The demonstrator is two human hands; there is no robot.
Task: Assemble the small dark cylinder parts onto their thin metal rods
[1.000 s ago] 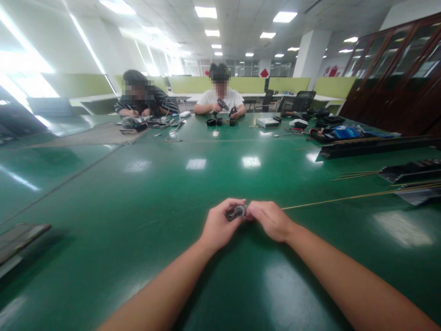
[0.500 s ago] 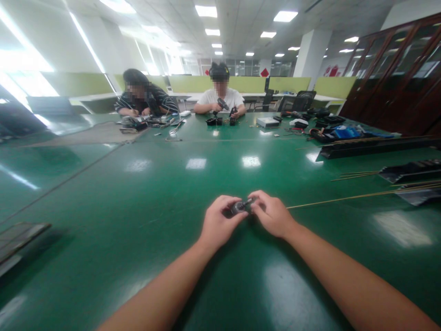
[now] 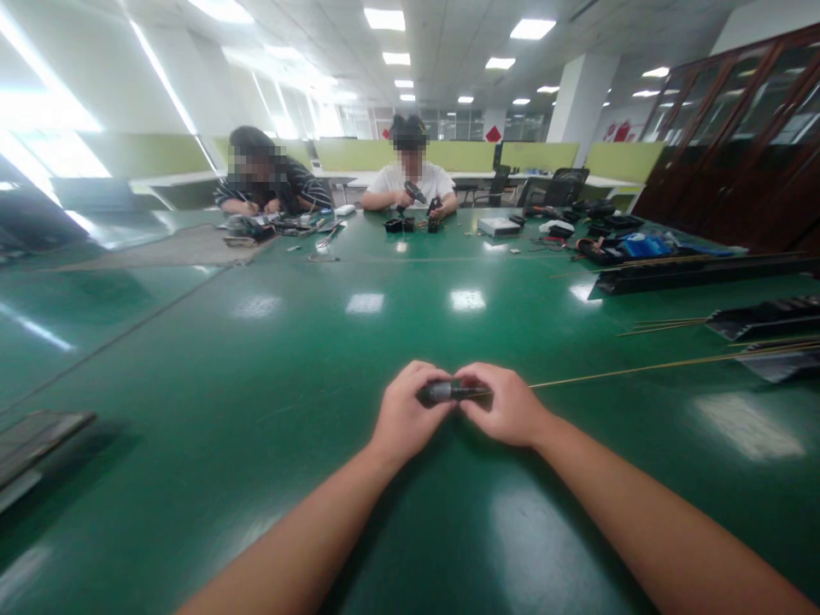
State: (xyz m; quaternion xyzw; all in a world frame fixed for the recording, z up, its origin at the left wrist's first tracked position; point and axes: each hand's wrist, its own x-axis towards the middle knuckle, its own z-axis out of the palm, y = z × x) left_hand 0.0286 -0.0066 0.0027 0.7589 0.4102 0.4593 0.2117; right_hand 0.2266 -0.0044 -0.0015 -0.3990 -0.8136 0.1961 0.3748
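Observation:
Both of my hands meet above the green table (image 3: 256,410) in the lower middle of the view. My left hand (image 3: 405,418) is curled around one end of a small dark cylindrical part (image 3: 448,391). My right hand (image 3: 506,408) pinches the other end of the same part with closed fingers. The part lies level between the two hands. A thin brass rod (image 3: 647,368) runs off to the right from behind my right hand; whether it touches the part is hidden.
Two people sit at the far side, one holding a black tool (image 3: 413,193). Long black trays (image 3: 698,273) and more rods lie at the right. A dark flat panel (image 3: 35,440) sits at the left edge. A wooden cabinet (image 3: 736,128) stands at the right.
The small part has turned from tilted to lying level between my hands, and my fingers have closed further over it. The hands stayed in about the same place.

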